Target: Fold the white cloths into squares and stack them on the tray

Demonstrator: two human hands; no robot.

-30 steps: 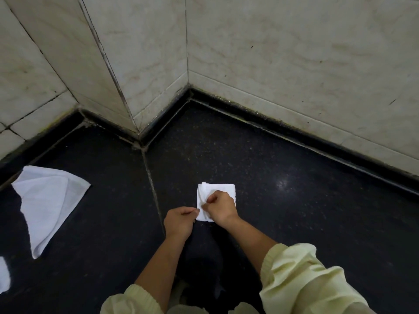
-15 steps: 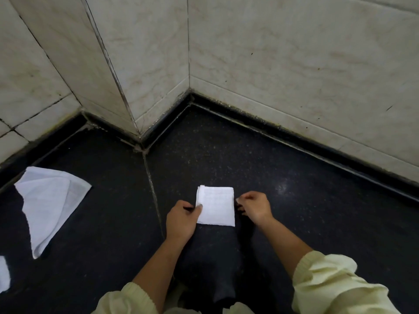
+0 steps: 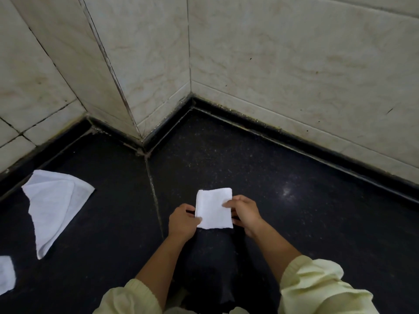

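**Mia:** Where is the folded cloth (image 3: 214,209) right now?

**Tom:** It is between both hands, low over the black stone slab (image 3: 306,234). It sits on the near side, just right of the thin seam (image 3: 154,196) in the slab and well away from the far corner by the walls. I cannot tell if it lies flat or is lifted a bit.

**Mia:** What are the hands doing?

**Tom:** The left hand (image 3: 182,223) pinches the cloth's left edge, thumb on top. The right hand (image 3: 246,214) pinches the right edge the same way. Both are closed on the cloth.

**Mia:** Is it a square yet?

**Tom:** Nearly. It looks a little taller than wide. I think it is about ready to go on the stack.

**Mia:** Where is the tray?

**Tom:** I can't see one here.

**Mia:** Will the cloth be hard to carry?

**Tom:** No, I think it is light and soft. But it is floppy, so the layers could fall open. Hold it across the edges, thumb on top and fingers under, so all the layers are squeezed together.

**Mia:** Are there more?

**Tom:** Yes. A loose cloth (image 3: 54,207) lies by the slab's left edge, not folded into a square. A bit of another white cloth (image 3: 5,275) peeks in at the near left corner.
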